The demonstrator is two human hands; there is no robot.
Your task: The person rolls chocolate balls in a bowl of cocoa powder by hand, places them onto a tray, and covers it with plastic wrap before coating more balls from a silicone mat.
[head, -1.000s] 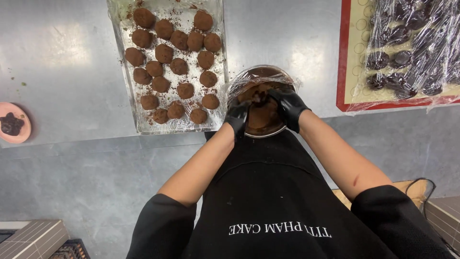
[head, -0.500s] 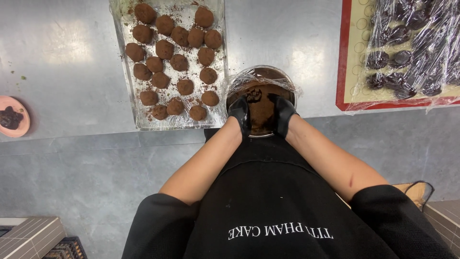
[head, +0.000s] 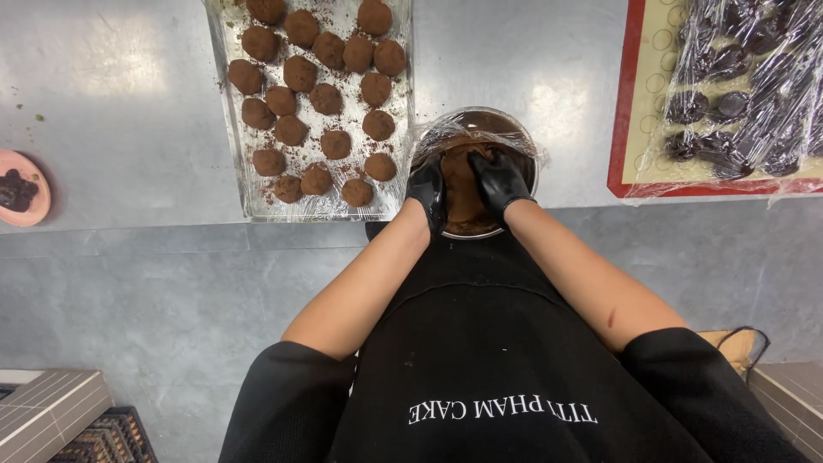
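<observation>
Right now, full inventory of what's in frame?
cocoa-dusted balls: about nineteen, brown, on the tray
tray: one, foil-lined, silvery, counter centre-left
bowl: one, metal, film-lined, brown powder inside, counter edge
small dish: one, pink, dark bits on it, far left
baking mat: one, red-edged, far right, dark pieces under clear film
counter: one, steel grey
apron: one, black
left hand: black glove, in the bowl
right hand: black glove, in the bowl

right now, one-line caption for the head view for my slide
Gloved left hand and right hand work brown mix in a bowl beside a tray of cocoa balls.
</observation>
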